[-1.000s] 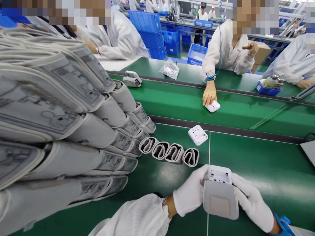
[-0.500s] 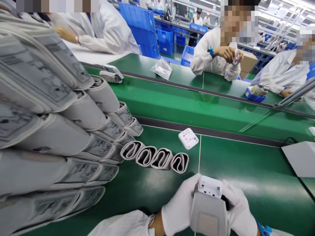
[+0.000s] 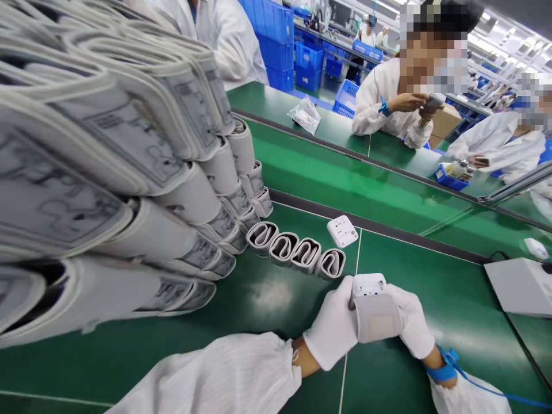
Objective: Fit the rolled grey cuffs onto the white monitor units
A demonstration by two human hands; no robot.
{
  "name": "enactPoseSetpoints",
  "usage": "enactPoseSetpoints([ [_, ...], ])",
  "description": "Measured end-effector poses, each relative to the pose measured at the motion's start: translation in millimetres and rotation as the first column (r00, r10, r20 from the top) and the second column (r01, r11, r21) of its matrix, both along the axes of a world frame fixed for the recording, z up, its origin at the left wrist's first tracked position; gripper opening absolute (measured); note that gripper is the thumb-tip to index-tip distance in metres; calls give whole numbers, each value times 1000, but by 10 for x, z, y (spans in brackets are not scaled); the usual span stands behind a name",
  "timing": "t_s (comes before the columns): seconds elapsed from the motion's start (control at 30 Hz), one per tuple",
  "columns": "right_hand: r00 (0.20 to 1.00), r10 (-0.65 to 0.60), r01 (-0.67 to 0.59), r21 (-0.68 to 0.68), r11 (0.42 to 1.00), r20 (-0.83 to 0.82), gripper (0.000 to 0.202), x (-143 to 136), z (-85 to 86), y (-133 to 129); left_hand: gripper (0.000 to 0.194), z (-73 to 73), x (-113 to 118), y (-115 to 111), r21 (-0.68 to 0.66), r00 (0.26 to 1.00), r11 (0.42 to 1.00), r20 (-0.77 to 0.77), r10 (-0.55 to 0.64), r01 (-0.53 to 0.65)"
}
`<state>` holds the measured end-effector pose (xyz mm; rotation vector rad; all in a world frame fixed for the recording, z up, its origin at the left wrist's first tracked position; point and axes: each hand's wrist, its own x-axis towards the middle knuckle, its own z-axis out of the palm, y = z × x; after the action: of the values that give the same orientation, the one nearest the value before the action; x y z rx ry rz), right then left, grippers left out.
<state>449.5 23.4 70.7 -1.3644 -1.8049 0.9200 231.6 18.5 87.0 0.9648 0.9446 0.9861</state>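
Both my hands wear white gloves and hold one wrist blood pressure monitor (image 3: 370,284), a white plastic unit with a grey cuff (image 3: 379,319) hanging below it. My left hand (image 3: 332,328) grips the left side, and my right hand (image 3: 414,322) is closed on the right side. Some fingertips are hidden behind the cuff. Just beyond my hands, several rolled grey cuffs (image 3: 305,255) stand in a row on the green bench (image 3: 259,310). Near the row's right end lies a separate white plastic unit (image 3: 342,231).
A tall stack of folded grey cuffs (image 3: 185,190) fills the left. At right sit a grey box (image 3: 517,284) and a cable. Across the green divider, a co-worker (image 3: 388,98) handles a small device; a clear bag (image 3: 306,114) and blue tray (image 3: 451,177) lie on the far bench.
My hands have moved the monitor slightly up and away from me, and its cuff now swings out broader toward the right. The view has shifted, with the stack looming larger at left.
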Motion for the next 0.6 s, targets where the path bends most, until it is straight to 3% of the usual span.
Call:
enactPoseSetpoints([
  [0.07, 1000, 13, -13, 8, 1000, 21, 43, -18, 128, -56, 20, -25, -66, -53, 221, 969, 975, -247, 21, 36],
  [0.13, 997, 45, -45, -3, 999, 62, 67, -142, 271, -164, 32, -26, -81, -103, 438, 904, 896, -410, 123, 77],
  [0.2, 990, 61, -66, 37, 997, 129, 94, -312, 392, -244, 42, 2, -58, -143, 604, 839, 792, -474, 267, 90],
  [0.23, 985, 53, -67, 81, 994, 165, 96, -387, 443, -238, 47, 23, -51, -160, 662, 817, 745, -473, 330, 83],
  [0.3, 977, 50, -79, 136, 988, 209, 82, -476, 535, -77, 57, 58, -92, -195, 738, 773, 672, -463, 434, 65],
  [0.4, 958, -94, 43, 190, 981, 270, 52, -486, 669, 584, 64, 25, -355, -292, 824, 687, 565, -434, 583, 41],
  [0.47, 859, -291, 167, 307, 937, 421, 39, -487, 752, 1196, 63, -91, -641, -402, 867, 586, 499, -401, 704, -5],
  [0.5, 837, -302, 162, 321, 933, 456, 36, -503, 790, 1501, 60, -176, -798, -468, 877, 526, 480, -392, 754, -34],
  [0.57, 807, -322, 156, 347, 925, 495, 29, -574, 864, 2024, 51, -373, -1098, -609, 865, 417, 497, -427, 803, -70],
  [0.6, 798, -318, 138, 358, 924, 513, 28, -627, 898, 2223, 46, -470, -1230, -678, 839, 376, 541, -482, 791, -62],
])
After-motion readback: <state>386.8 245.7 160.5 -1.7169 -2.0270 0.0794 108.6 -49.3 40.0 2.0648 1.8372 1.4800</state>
